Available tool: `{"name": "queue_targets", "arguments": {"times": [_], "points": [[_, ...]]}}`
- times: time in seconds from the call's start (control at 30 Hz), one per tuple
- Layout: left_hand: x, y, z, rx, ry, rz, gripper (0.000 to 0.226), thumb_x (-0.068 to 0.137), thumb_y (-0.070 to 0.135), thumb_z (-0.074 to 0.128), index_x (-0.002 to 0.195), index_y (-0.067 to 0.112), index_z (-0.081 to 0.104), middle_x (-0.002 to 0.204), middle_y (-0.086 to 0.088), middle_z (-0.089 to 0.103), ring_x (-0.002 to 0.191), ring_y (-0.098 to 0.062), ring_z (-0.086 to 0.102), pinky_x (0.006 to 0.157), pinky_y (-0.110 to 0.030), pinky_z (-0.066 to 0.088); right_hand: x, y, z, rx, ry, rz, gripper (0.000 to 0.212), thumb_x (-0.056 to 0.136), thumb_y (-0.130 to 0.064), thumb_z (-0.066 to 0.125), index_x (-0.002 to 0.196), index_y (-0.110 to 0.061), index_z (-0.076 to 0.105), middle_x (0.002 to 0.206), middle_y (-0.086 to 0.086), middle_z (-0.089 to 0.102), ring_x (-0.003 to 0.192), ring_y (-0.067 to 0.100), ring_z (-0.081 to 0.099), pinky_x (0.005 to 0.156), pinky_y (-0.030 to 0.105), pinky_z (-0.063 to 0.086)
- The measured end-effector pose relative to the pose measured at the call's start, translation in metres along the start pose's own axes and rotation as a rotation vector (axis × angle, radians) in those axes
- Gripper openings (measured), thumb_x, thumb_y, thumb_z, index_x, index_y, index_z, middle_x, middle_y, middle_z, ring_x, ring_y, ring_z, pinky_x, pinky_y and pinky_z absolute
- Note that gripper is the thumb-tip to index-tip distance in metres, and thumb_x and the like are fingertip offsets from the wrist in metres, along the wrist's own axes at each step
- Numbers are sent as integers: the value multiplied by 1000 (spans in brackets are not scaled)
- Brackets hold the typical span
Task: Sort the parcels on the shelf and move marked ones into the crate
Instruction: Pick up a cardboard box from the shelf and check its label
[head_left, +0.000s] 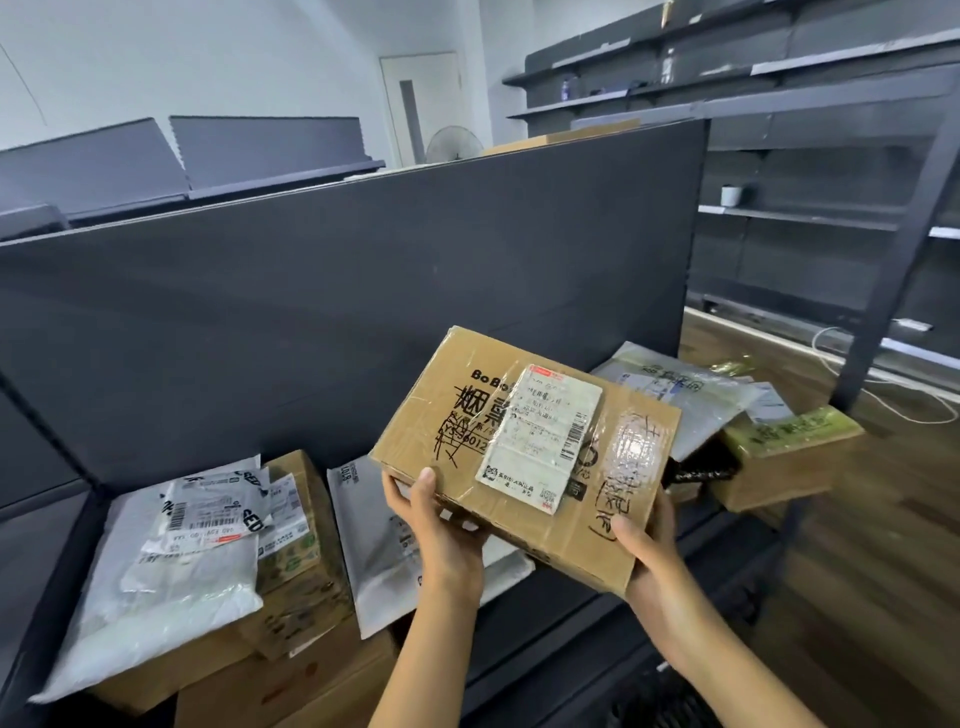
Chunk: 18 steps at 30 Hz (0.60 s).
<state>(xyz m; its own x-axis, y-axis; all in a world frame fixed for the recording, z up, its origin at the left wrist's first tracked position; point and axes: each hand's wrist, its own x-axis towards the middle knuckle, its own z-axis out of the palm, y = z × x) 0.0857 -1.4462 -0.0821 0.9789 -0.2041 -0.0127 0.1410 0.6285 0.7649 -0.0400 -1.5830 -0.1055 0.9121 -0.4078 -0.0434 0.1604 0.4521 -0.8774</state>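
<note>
I hold the box above the shelf, left grip and right grip curled round its near corners. Ink scrawls show: I judge it marked. Next, carry to crate, unseen here.

Brown cardboard box with black scrawl, white label; dark grey shelf panel

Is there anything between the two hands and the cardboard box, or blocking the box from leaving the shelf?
Nothing visible. The left hand and right hand grip the cardboard box directly, held up over the white mailer on the shelf. No crate is in view, so that path cannot be judged.
</note>
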Motion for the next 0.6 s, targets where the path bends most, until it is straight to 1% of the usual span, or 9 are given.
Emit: {"name": "queue_targets", "arguments": {"times": [0.07, 0.13, 0.2, 0.3, 0.37, 0.43, 0.5, 0.53, 0.6], "points": [[-4, -6, -5, 18, -25, -17, 73, 59, 46, 65, 127, 41, 39, 91, -1, 54, 69, -20, 48, 57, -35, 50, -2, 0, -4, -4, 27, -4, 115, 38, -52, 87, 137, -52, 28, 131, -7, 58, 120, 21, 56, 94, 50, 46], [-4, -9, -14, 72, -25, -79, 77, 58, 49, 67, 128, 36, 39, 99, -5, 55, 86, -27, 55, 69, -45, 54, -6, -6, -12, -11, 56, -8, 116, 33, -54, 88, 135, -50, 34, 128, -6, 61, 117, 22, 58, 93, 50, 47], [0, -6, -24, 171, -18, -165, 87, 53, 60, 68, 126, 20, 43, 98, -4, 57, 103, -32, 56, 85, -50, 50, -8, -12, -22, -23, 78, -13, 118, 29, -54, 89, 135, -46, 37, 125, -4, 64, 113, 21, 61, 92, 52, 48], [8, 5, -39, 265, -144, -293, 86, 48, 67, 70, 113, 13, 56, 82, -2, 63, 92, -27, 59, 94, -50, 47, -14, -25, -44, -71, 82, 11, 116, 30, -50, 90, 135, -37, 42, 122, 2, 65, 108, 22, 64, 77, 39, 55], [9, 8, -47, 326, -319, -397, 90, 52, 68, 72, 122, 13, 59, 105, -11, 68, 101, -30, 61, 91, -46, 49, -19, -34, -61, -87, 86, 14, 108, 36, -47, 89, 134, -30, 47, 121, 6, 66, 106, 24, 65, 71, 33, 57], [6, 1, -51, 414, -498, -480, 89, 58, 71, 71, 130, 19, 56, 127, -12, 62, 118, -32, 56, 99, -47, 44, -26, -42, -78, -91, 109, 35, 87, 52, -36, 83, 131, -20, 50, 113, 8, 69, 96, 22, 69, 68, 30, 57], [0, -15, -49, 445, -565, -553, 87, 61, 67, 72, 131, 20, 54, 130, -10, 61, 121, -29, 57, 95, -43, 49, -33, -45, -93, -100, 135, 57, 60, 66, -22, 64, 125, -17, 54, 102, 6, 73, 85, 18, 71, 64, 27, 57], [-4, -26, -47, 447, -561, -595, 90, 60, 65, 74, 133, 18, 51, 130, -10, 61, 121, -28, 57, 93, -42, 51, -39, -45, -100, -103, 161, 76, 56, 65, -19, 62, 121, -19, 55, 98, 4, 74, 80, 16, 71, 62, 26, 57], [-14, -53, -42, 444, -540, -675, 94, 62, 61, 75, 138, 17, 42, 131, -9, 60, 121, -28, 58, 95, -47, 49, -50, -39, -119, -126, 245, 111, 66, 52, -25, 75, 116, -24, 58, 94, 2, 75, 76, 15, 71, 59, 24, 56]]}}
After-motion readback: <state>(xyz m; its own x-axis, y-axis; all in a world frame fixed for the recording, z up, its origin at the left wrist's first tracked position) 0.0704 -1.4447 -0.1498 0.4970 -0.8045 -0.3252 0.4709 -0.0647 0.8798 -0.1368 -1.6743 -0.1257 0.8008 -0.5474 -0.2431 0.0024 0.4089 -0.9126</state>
